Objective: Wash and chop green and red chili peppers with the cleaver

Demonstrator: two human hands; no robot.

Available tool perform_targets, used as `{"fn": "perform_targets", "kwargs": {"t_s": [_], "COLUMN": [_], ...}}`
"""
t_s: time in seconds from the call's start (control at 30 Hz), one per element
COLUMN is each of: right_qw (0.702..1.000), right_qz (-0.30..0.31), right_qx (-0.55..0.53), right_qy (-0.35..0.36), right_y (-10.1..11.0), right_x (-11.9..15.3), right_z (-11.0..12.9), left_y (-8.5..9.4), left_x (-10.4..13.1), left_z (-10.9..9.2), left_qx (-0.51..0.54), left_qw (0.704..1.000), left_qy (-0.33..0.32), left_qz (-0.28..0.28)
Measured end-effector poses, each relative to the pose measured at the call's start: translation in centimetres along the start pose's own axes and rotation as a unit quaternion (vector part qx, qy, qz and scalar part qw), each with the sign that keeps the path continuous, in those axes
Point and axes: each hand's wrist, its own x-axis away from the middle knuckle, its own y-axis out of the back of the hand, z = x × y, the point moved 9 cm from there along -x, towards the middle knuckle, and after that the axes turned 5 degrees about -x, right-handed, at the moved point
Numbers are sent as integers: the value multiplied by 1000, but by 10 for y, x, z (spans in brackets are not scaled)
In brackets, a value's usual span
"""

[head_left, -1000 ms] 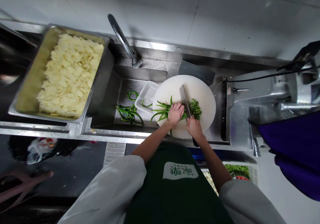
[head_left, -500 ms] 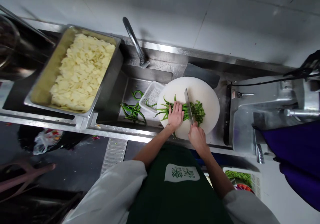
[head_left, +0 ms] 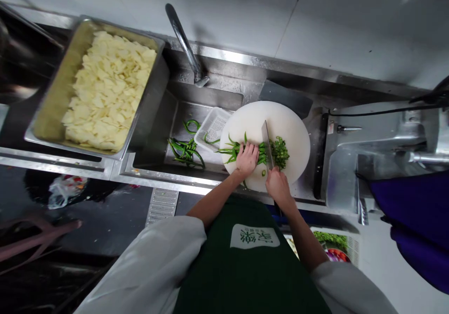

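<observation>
A round white cutting board (head_left: 296, 150) lies over the sink's right part. On it my left hand (head_left: 247, 159) presses down on a bunch of long green peppers (head_left: 231, 151), its fingers wrapped over them. My right hand (head_left: 278, 184) grips the handle of a cleaver (head_left: 267, 141), whose blade stands between the bunch and a pile of chopped green pieces (head_left: 279, 153). One small cut piece sits near the blade's lower left. A white basket (head_left: 214, 128) touches the board's left side, with a pepper in it. More whole peppers (head_left: 185, 152) lie in the sink.
A deep metal tray (head_left: 140, 103) of pale slices (head_left: 108, 89) stands at the left. The faucet (head_left: 184, 40) rises behind the sink. A grey slab (head_left: 286, 98) lies behind the board. On the right are another knife (head_left: 362, 211) and purple cloth (head_left: 414, 202).
The view has shifted slightly. The cleaver blade has changed its angle a little, and a small cut piece now shows to its left. Both hands keep their hold.
</observation>
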Motion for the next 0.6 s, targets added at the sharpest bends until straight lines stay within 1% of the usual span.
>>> {"fn": "perform_targets", "kwargs": {"t_s": [0.07,0.13,0.27,0.37,0.43,0.5,0.6], "right_qw": [1000,999,999,999,999,999,1000], "right_qz": [-11,-24,-32,-31,-29,-27,-29], "right_qx": [-17,-27,-27,-20,-20,-21,-8], "right_qy": [-3,-7,-3,0,1,0,-3], "right_y": [-4,-7,-10,-9,-5,3,14], "right_x": [-15,-25,-28,-28,-26,-18,6], "right_z": [1,0,-1,1,1,-1,-10], "left_y": [-2,-3,0,1,1,1,1], "left_x": [0,1,2,2,2,2,2], "left_z": [1,3,5,5,5,4,2], "left_qx": [11,19,20,17,13,9,3], "left_qw": [1000,1000,1000,1000,1000,1000,1000], "left_qy": [-3,3,13,8,2,-3,-11], "left_qz": [-1,-8,-21,-18,-14,-9,5]}}
